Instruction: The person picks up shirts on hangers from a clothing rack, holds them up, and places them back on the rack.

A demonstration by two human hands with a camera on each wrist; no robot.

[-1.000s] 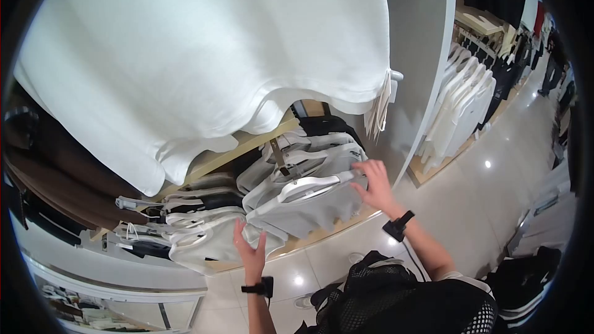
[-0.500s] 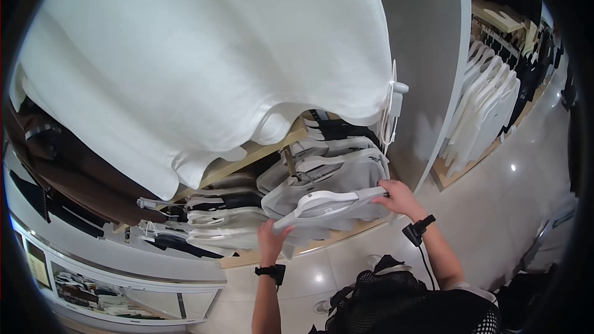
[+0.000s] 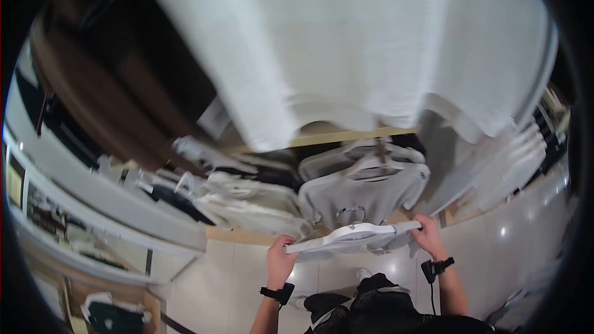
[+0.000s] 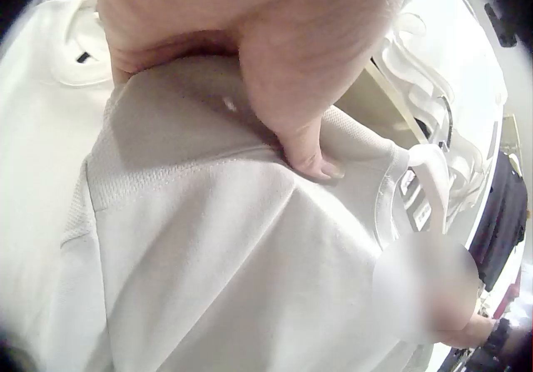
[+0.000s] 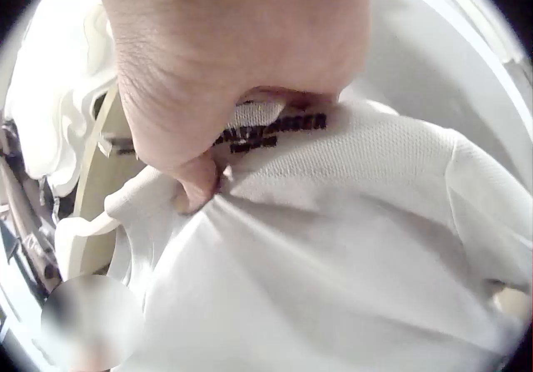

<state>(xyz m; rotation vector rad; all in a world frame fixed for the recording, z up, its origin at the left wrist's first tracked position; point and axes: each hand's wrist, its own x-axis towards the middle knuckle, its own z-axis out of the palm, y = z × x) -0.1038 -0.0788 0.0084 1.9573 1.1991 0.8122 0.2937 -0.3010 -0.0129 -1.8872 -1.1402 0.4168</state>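
A white knit top [image 3: 352, 238] on a white hanger [image 3: 362, 230] is held up in front of the rack by both hands. The left hand [image 3: 281, 263] grips one shoulder; in the left wrist view that hand [image 4: 258, 47] has its thumb pressed on the fabric [image 4: 200, 247]. At the other shoulder the right hand [image 3: 431, 238] pinches the cloth. The right wrist view shows this hand [image 5: 241, 64] beside dark lettering on the shoulder [image 5: 316, 122]. The hanger's metal hook [image 3: 351, 210] points up, apart from the rail.
Behind hang grey tops [image 3: 365, 192] and cream tops [image 3: 253, 201] under a wooden shelf [image 3: 334, 137]. A large white garment [image 3: 346, 43] hangs above, brown garments [image 3: 111, 80] at the left. A white-framed case [image 3: 93, 253] stands lower left; tiled floor [image 3: 229, 284] lies below.
Both hands, apart from the top at first, have taken hold of its shoulders and drawn it away from the rack toward the body. The head view has turned to the left.
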